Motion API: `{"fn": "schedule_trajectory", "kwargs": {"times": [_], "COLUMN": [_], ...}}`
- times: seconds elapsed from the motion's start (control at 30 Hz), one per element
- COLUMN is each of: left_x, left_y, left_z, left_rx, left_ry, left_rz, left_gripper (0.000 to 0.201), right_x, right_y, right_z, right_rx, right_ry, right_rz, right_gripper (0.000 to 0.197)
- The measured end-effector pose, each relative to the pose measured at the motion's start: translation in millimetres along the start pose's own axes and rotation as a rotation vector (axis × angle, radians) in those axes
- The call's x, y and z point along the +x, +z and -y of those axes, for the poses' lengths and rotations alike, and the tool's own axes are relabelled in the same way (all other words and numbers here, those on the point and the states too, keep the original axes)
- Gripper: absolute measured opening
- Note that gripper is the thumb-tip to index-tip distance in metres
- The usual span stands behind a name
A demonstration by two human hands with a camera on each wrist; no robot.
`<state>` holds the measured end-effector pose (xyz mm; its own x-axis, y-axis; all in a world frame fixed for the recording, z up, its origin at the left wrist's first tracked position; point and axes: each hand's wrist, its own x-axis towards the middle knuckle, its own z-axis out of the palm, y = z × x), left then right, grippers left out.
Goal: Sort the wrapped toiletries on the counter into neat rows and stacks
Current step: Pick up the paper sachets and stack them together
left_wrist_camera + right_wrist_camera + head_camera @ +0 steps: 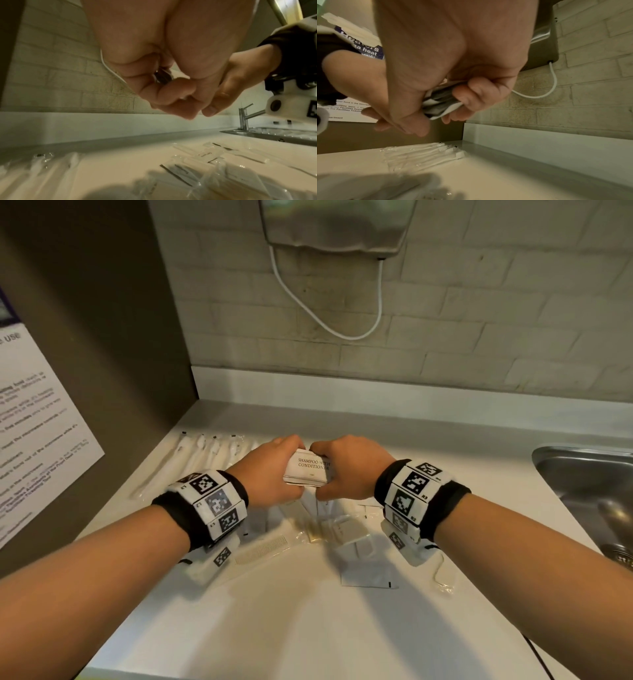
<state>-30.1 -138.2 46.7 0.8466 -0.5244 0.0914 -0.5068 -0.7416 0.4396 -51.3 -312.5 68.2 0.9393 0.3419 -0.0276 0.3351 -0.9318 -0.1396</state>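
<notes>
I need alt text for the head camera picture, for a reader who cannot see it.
Both hands, left and right, hold a small stack of shampoo sachets above a white counter. Wrapped toothbrushes lie in a row at back left; a sink is at right.

A pale brick wall (479, 344) backs the white counter (308, 628). A steel sink (582, 474) sits at right, a printed notice (34, 422) on the brown side panel (102, 320).

Upper left: toothbrush row (191, 453) on worktop (308, 628).
Centre: sachet stack (308, 472), above worktop.
Lower centre: loose packets (356, 546).
Right edge: sink (589, 484).
</notes>
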Motion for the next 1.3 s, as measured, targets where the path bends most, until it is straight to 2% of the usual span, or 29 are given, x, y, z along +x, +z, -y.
{"fn": "schedule_trajectory", "kwargs": {"times": [0.17, 0.37, 0.6, 0.8, 0.93, 1.1, 1.3], "left_x": [-2, 0, 8, 19, 28, 50, 89], "left_y": [-5, -5, -1, 2, -2, -13, -9], "left_z": [6, 13, 14, 17, 24, 37, 50], "left_rx": [-0.041, -0.144, -0.156, -0.067, -0.024, 0.065, 0.112], "left_ry": [-0.003, -0.013, -0.028, -0.031, -0.02, -0.011, -0.035], "left_rz": [0.048, 0.036, 0.049, 0.125, 0.112, 0.159, 0.204], "left_gripper": [0.044, 0.074, 0.072, 0.082, 0.074, 0.067, 0.053], "right_x": [8, 20, 28, 32, 39, 55, 86], "right_y": [-1, 0, 6, 12, 10, 7, 14], "right_z": [5, 7, 4, -1, -6, -12, -27], "right_rx": [0.061, 0.159, 0.08, 0.062, 0.082, 0.11, 0.059], "right_ry": [0.005, 0.045, 0.102, 0.144, 0.123, 0.115, 0.155], "right_rz": [0.037, -0.05, -0.001, 0.031, 0.03, 0.032, 0.08], "right_gripper": [0.045, 0.049, 0.065, 0.056, 0.05, 0.059, 0.05]}}
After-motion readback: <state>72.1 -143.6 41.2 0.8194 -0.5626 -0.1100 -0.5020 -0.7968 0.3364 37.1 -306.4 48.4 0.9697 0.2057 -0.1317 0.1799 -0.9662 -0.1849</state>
